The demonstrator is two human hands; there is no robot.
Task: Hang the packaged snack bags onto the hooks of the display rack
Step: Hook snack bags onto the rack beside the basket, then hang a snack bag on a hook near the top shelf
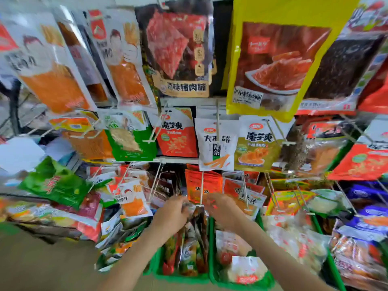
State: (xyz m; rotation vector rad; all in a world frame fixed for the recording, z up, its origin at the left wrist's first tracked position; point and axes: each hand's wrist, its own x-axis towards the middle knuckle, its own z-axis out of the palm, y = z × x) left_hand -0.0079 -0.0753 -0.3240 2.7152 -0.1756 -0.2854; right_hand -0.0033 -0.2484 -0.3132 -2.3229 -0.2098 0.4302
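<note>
Display rack point(178, 159) rows are judged largely stocked, one dark snack bag point(199, 219) being pinched by the left hand point(172, 215) at the tip of a lower hook point(202, 185), the grip of the blurred right hand point(222, 213) indeterminable, with more left in green baskets point(184, 279) below that hook.

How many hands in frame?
2. Left hand grips the dark bag just left of the hook tip; right hand, blurred, is just right of it.
</note>
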